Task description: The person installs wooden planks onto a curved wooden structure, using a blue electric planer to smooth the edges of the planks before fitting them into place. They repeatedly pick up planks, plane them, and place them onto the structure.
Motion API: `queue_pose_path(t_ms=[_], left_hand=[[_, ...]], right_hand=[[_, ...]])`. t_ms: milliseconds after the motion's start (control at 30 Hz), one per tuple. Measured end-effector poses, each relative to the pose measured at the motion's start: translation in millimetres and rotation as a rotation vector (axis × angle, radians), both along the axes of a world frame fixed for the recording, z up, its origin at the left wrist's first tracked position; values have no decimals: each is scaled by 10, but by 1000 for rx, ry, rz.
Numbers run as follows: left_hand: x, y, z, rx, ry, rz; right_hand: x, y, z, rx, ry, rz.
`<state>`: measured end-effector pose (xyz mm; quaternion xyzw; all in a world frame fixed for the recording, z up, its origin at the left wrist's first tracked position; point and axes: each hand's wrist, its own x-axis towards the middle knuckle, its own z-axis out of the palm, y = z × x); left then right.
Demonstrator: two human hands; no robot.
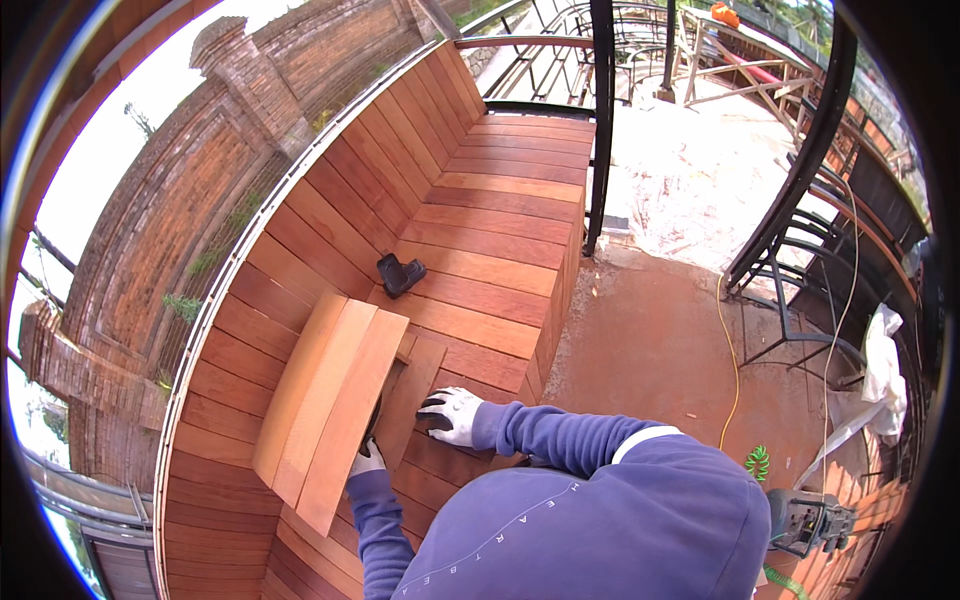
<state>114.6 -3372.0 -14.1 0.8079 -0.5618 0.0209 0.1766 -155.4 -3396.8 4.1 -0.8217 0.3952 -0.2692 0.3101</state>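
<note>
- Nearest to the camera was the person's own back in a blue hooded top [620,520], bent low over the long bench of red-brown wood slats [490,250].
- The landmark here is the stack of loose pale wood boards [330,400] that lay on the bench seat, leaning a bit toward the bench back.
- The left hand in a white and black glove [367,460] was at the near end of the stack, on its right edge. The fingers looked curled under or around the board's edge, but most of them were hidden, so I could not tell how tight they held.
- The right hand in a white and black glove [450,413] was just to the right of the stack. It lay flat with the fingers spread out, pressing down on a darker flat wood board [412,395] that sat beside the stack. It did not wrap around anything.
- The boards ran long from the near end by the hands up and away toward the far end of the bench. So they stretched away from the fingers, and the left hand was the closer one to the stack.
- Both arms reached forward and to the left, elbows bent.
- A small black tool battery [400,274] sat on the bench seat past the far end of the stack, well apart from both hands.
- A yellow cord [735,370] lay on the red floor far to the right of the stack.
</note>
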Motion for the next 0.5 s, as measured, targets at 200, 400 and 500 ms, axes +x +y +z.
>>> queue_pose_path(t_ms=[200, 400, 500], left_hand=[[11, -102, 0, -58, 51, 28], [70, -321, -161, -83, 13, 71], [13, -359, -185, -88, -11, 76]], right_hand=[[-717, 214, -71, -133, 125, -299], [-764, 322, -78, -250, 216, -212], [-803, 319, -91, -265, 208, -195]])
